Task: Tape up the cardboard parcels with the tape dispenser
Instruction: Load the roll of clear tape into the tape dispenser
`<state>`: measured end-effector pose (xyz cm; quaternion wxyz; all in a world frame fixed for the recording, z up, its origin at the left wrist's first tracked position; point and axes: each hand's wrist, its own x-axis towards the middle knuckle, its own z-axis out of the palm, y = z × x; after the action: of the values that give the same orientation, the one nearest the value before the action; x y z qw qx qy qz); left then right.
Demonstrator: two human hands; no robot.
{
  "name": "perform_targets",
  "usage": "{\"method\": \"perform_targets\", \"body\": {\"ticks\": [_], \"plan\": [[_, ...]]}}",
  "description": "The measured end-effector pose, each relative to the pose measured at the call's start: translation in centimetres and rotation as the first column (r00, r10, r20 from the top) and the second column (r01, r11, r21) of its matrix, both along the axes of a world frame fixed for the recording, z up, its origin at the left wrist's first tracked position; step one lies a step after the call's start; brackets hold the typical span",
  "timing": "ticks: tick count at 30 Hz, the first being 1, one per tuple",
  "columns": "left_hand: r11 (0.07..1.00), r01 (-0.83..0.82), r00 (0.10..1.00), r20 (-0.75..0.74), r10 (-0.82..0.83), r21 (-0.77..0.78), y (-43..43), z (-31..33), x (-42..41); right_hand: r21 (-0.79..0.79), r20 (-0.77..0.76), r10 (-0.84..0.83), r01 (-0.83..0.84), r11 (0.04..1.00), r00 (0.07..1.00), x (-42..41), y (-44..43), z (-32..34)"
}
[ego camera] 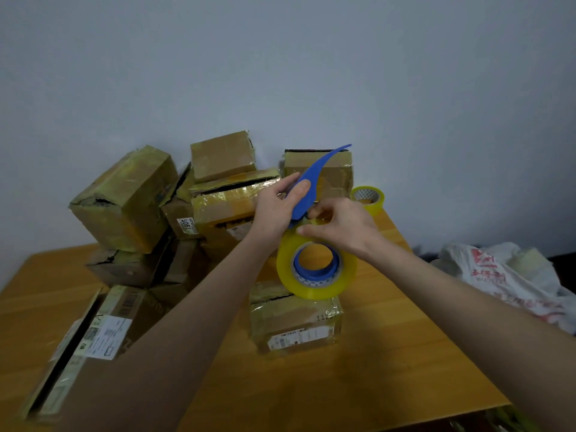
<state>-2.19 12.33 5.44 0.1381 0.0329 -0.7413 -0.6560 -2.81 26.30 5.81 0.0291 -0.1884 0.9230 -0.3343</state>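
Grips the seemingly light, rigid tape dispenser (pixel 322 168) by its handle, left hand (pixel 274 210) fingers curled round it, right hand (pixel 339 227) pinching the flimsy, sticky edge atop the tape roll (pixel 311 289).

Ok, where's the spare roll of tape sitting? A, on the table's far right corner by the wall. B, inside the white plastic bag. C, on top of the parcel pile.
A: the spare tape roll sits on the wooden table at its far right corner, just right of the parcel pile, not on it.
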Motion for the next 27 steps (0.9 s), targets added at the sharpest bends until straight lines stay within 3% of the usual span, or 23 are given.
{"method": "perform_targets", "body": {"ticks": [4,8,19,27], "plan": [[0.999,-0.034,0.999,0.028,0.033,0.022,0.1,0.2,0.1,-0.099,-0.021,-0.012,0.01,0.995,1.0,0.3,-0.6,-1.0],[0.998,-0.053,0.998,0.03,0.052,0.033,0.1,0.4,0.2,-0.17,-0.136,0.02,-0.044,0.985,0.99,0.7,-0.4,-1.6],[0.996,-0.083,0.996,0.03,0.082,0.034,0.8,0.0,0.4,-0.125,-0.38,0.221,-0.287,0.95,0.898,1.1,0.9,-1.7],[0.996,-0.083,0.996,0.026,0.082,0.043,1.2,0.9,0.9,-0.182,-0.419,0.133,-0.226,0.957,0.898,1.5,1.2,-1.3]]}}
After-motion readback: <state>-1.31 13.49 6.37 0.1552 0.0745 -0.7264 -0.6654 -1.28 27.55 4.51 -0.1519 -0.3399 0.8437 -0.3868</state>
